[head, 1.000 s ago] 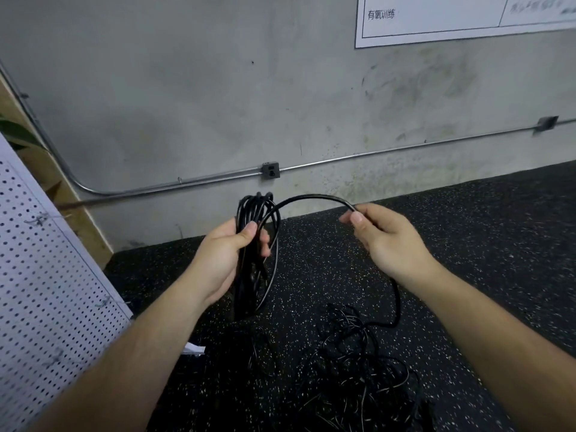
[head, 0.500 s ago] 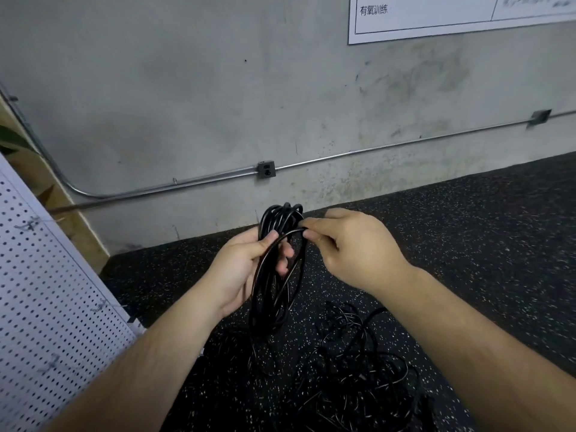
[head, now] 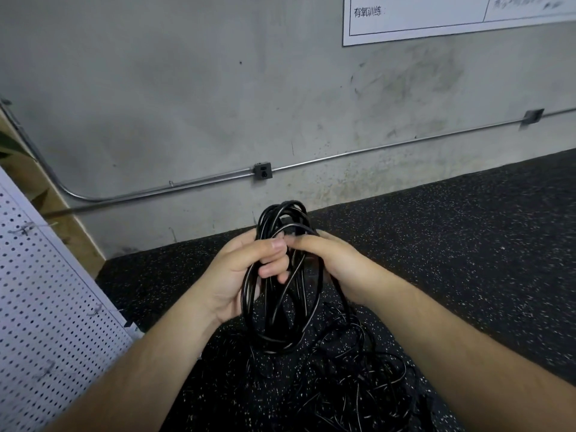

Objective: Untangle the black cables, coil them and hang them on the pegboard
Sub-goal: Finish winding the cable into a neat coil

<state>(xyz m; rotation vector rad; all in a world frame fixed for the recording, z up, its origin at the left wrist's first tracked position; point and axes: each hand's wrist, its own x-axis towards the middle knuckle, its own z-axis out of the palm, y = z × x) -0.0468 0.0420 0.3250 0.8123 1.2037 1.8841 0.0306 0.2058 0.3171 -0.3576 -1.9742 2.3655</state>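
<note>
- Head view: our left hand is clenched round the coil of glossy black round cable, thumb across the front and fingers wrapped through the loops. The loops stand up above the fist and hang below it.
- Our right hand presses in from the other side, touching the left thumb. Its fingers are curled on a strand at the top of the coil.
- The rest lies in a loose tangle of black cable on the speckled black rubber floor, directly under the hands.
- We judge the cable light, limp and a little springy and slick, so loops may slip or fan out. It is best held at the top where all the turns bunch.
- The white perforated metal pegboard leans at our left, near the coil.
</note>
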